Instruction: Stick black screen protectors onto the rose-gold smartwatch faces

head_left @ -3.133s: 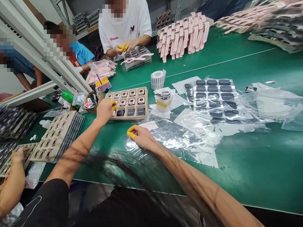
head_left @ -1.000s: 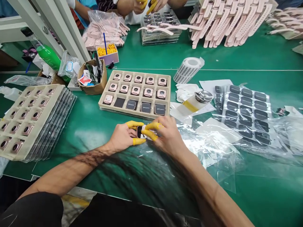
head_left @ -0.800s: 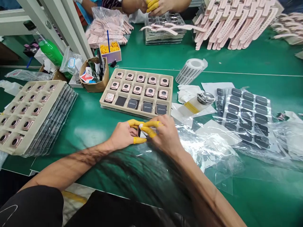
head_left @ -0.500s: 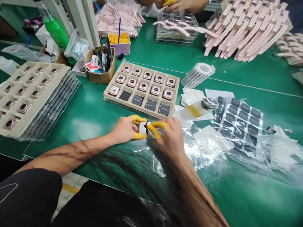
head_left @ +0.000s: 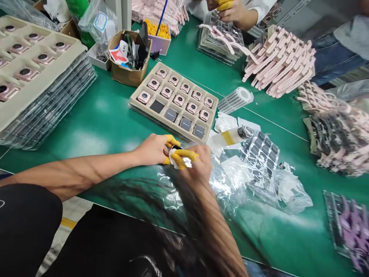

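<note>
Your left hand [head_left: 152,150] grips a small watch body [head_left: 176,147] between yellow-covered fingers [head_left: 173,140], over the green surface [head_left: 115,115], on the near side of a beige tray [head_left: 161,117] holding pink watches [head_left: 179,100]. Only a dark, glossy edge of it shows; the rest hides behind crumpled white tissue [head_left: 172,156], which your right hand [head_left: 200,161] pinches in yellow-covered fingers against it

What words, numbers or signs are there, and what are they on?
No words are clear enough to read.
Three dark squares in cream tray: pale lettering, too small.
White roll: tiny print, too small.
Label on plastic bag: blurred.
Black clothing: white lettering, blurred.
Card in cardboard box: red arrow-like mark.
Black sleeve: white curve, cut off.
</note>
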A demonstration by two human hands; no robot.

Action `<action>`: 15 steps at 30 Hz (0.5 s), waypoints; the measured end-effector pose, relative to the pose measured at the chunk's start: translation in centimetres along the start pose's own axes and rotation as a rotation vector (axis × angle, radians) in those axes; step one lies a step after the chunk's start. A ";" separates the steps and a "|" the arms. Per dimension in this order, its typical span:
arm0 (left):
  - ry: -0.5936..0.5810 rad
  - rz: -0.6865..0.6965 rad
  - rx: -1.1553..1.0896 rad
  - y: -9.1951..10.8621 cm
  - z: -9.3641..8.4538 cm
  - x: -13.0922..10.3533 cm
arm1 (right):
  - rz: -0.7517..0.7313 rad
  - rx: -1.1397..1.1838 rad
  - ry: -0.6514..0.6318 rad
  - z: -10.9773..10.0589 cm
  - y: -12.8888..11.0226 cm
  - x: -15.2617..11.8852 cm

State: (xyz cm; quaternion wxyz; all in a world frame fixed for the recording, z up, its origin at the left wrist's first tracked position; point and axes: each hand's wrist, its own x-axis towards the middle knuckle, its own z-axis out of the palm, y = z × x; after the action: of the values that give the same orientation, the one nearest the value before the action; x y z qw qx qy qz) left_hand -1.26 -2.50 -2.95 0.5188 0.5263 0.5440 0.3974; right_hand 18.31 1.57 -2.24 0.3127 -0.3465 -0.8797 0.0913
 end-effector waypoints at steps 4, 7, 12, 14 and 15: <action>-0.008 -0.011 -0.023 0.1 -0.6 -0.1 | 0.124 -0.103 0.099 -0.2 0.3 -0.3; -0.003 -0.026 0.003 0.6 -1.0 -0.3 | 0.329 -0.154 0.353 -2.6 2.5 -0.9; -0.024 -0.038 0.038 0.8 -1.4 0.1 | 0.788 -0.223 0.518 -10.1 8.9 -2.8; -0.018 -0.046 0.047 0.9 -1.4 0.1 | 0.931 -0.252 0.547 -12.4 11.9 -3.1; -0.011 -0.044 0.058 0.9 -1.4 0.1 | 0.994 -0.251 0.521 -13.0 13.3 -3.1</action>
State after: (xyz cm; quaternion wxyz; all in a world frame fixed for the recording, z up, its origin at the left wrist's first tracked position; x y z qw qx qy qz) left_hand -2.50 -2.14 -1.84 0.5151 0.5311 0.5638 0.3671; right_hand 35.38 8.62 1.53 0.3953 -0.7639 -0.5090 0.0338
